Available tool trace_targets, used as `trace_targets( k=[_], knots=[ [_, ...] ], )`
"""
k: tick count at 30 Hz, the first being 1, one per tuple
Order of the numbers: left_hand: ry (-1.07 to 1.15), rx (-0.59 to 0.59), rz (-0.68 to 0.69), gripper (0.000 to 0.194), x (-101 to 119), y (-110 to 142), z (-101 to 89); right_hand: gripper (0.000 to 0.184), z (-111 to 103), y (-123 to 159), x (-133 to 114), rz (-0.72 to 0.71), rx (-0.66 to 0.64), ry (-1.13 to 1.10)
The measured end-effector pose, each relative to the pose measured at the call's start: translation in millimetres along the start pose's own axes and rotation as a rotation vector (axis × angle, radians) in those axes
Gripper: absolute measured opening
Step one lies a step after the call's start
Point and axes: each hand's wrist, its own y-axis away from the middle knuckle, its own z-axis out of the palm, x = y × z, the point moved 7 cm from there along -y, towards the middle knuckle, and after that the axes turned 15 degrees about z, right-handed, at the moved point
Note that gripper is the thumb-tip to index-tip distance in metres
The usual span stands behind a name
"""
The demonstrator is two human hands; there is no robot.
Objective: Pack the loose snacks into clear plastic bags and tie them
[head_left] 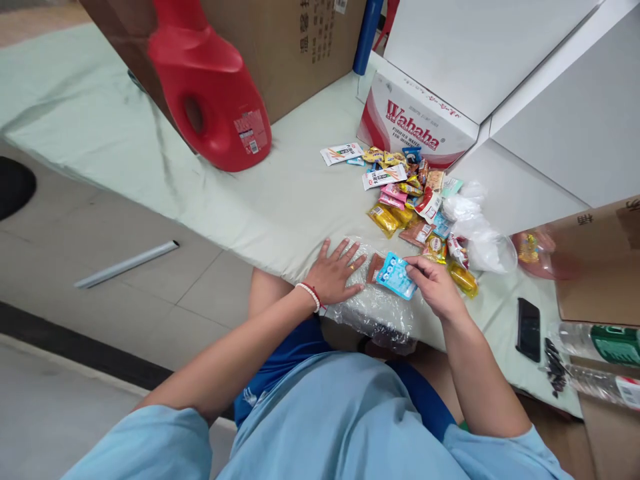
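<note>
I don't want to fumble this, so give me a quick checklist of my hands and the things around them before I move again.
1. Right hand has the light-blue packet: ok, pinched at one edge.
2. Left hand steadying the clear plastic wrap: ok, palm down with fingers spread.
3. Wrap wholly on the table: not ok, part hangs over the near edge.
4. Brown packet fully visible: not ok, the light-blue packet partly covers it.
5. Light-blue packet sealed: cannot tell.
6. Red jug away from both hands: ok.
</note>
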Motion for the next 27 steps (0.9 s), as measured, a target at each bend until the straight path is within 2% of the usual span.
trace_targets(
  k=[3, 6, 8, 10, 12, 15, 20, 27],
  knots=[
    [-0.022, -0.01, 0.003, 0.075, 0.1, 0.1, -0.3, 0.029, 4.2, -16.3, 10.3, -0.069, 0.151, 0.185],
    [-0.033, -0.005, 0.007, 0.075, -0.3, 0.4, 0.0, 0.032, 5.6, -18.8, 10.2, -0.186, 0.285, 0.345],
    [-0.028, -0.001, 0.011, 0.075, -0.5, 0.5, 1.0, 0.04, 9.5, -15.7, 6.2, -0.273, 0.257, 0.385],
    [-0.02, 0.006, 0.013, 0.075, -0.9, 0.6, 2.0, 0.055, 16.9, -12.5, 1.6, -0.339, 0.164, 0.446],
    [-0.013, 0.013, 0.01, 0.076, -1.5, 0.5, 2.8, 0.066, 26.2, -11.3, -0.9, -0.358, 0.059, 0.537],
    [-0.007, 0.02, 0.002, 0.081, -2.2, 0.0, 3.0, 0.068, 37.0, -12.0, -4.0, -0.335, -0.021, 0.65],
    [0.005, 0.007, -0.006, 0.084, -2.6, -0.9, 2.2, 0.078, 45.6, -6.4, -10.7, -0.362, -0.031, 0.766],
    [0.01, 0.011, 0.001, 0.084, -1.6, -0.6, 2.8, 0.082, 41.5, -5.0, 7.6, -0.297, 0.044, 0.729]
  ],
)
